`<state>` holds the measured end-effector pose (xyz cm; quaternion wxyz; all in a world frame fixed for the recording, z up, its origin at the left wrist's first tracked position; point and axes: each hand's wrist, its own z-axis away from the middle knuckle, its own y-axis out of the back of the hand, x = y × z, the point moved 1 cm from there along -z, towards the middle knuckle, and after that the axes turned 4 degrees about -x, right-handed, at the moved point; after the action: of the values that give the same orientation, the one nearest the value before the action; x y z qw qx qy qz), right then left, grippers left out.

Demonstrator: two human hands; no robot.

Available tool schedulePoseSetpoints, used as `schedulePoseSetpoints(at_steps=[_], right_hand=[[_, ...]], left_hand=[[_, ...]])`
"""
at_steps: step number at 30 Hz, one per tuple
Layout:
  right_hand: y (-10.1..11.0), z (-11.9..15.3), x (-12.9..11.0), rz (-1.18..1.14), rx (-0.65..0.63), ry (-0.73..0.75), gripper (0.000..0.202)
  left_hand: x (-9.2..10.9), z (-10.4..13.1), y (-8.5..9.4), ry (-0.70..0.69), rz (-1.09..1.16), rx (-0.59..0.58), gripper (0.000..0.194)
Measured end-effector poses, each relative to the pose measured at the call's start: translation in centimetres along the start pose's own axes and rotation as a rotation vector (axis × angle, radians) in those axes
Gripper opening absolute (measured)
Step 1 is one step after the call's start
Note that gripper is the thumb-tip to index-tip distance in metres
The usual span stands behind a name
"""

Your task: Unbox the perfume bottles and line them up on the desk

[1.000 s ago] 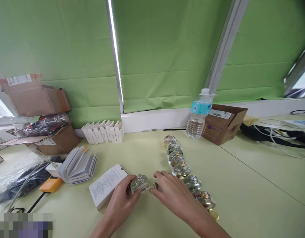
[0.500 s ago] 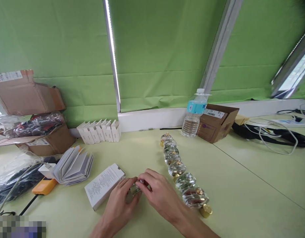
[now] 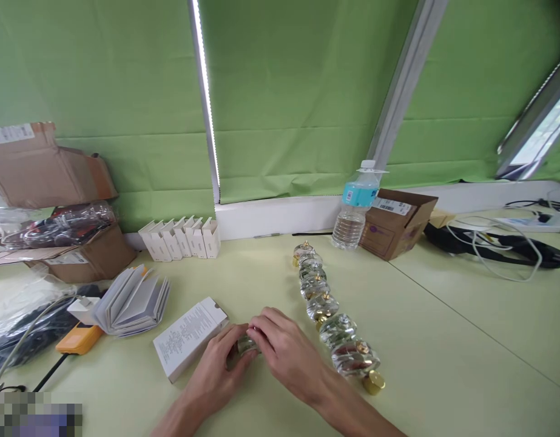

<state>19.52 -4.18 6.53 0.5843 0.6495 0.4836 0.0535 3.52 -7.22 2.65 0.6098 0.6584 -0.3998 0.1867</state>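
Between my hands is a small clear glass bottle (image 3: 245, 344), mostly covered by fingers. My left hand (image 3: 218, 367) curls round its near left side, thumb below and fingers above. At its top right end my right hand (image 3: 282, 349) has its fingertips pressed together; what they pinch is hidden. To the left lies a white printed carton (image 3: 188, 334), close to my left fingers. A slanting row of clear, ribbed glass bottles (image 3: 323, 306) with gold-coloured parts lies on the right. A gold cap (image 3: 374, 382) shows at the row's near end.
Several small white boxes (image 3: 182, 240) stand at the back. Behind the bottles are a water bottle (image 3: 350, 218) and an open cardboard box (image 3: 395, 224). Booklets (image 3: 131, 303), an orange device (image 3: 79, 338) and stacked cartons (image 3: 61, 173) sit at left. Cables (image 3: 493, 243) lie far right.
My right fingertips have closed in slightly at the bottle's end, and my left hand has shifted a little. The view has moved slightly; the other things have stayed in place.
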Motion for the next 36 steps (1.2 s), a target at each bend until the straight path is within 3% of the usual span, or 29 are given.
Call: schedulePoseSetpoints(at_steps=[4,6,8,10,12,15,20,26,30,36], right_hand=[[0.8,-0.4,-0.4,-0.055,0.038,0.024,0.023],[2.5,-0.9,-1.1,-0.140,0.152,0.038,0.021],[4.7,-1.2,-1.9,-0.206,0.362,0.004,0.019],[6.2,-1.3,-2.6,-0.216,0.424,-0.011,0.017],[6.5,-1.1,-2.5,-0.228,0.335,-0.019,0.016],[5.2,-0.4,-1.0,-0.205,0.177,-0.120,0.016],[3.7,0.3,1.5,-0.119,0.088,-0.286,0.018],[3.5,0.8,0.3,-0.005,0.001,-0.262,0.019],[3.0,1.4,0.0,0.003,-0.010,-0.225,0.020],[2.3,1.3,1.0,0.042,0.014,-0.229,0.021]], left_hand=[[0.1,0.0,0.1,0.011,-0.023,-0.026,0.027],[0.3,0.0,0.2,0.034,-0.044,-0.026,0.030],[0.4,0.0,0.3,0.053,-0.056,-0.019,0.032],[0.3,0.1,0.3,0.059,-0.056,-0.018,0.033],[0.1,0.0,0.1,0.057,-0.050,0.005,0.033],[-0.3,-0.1,0.0,0.067,-0.037,0.065,0.033],[-1.0,-0.4,-0.1,0.147,-0.028,0.076,0.032],[-1.1,-1.1,-0.3,0.191,-0.223,0.156,0.030],[-0.9,-3.5,-0.1,0.196,-0.410,0.162,0.028],[-1.6,-9.7,0.3,0.163,-0.451,0.146,0.024]])
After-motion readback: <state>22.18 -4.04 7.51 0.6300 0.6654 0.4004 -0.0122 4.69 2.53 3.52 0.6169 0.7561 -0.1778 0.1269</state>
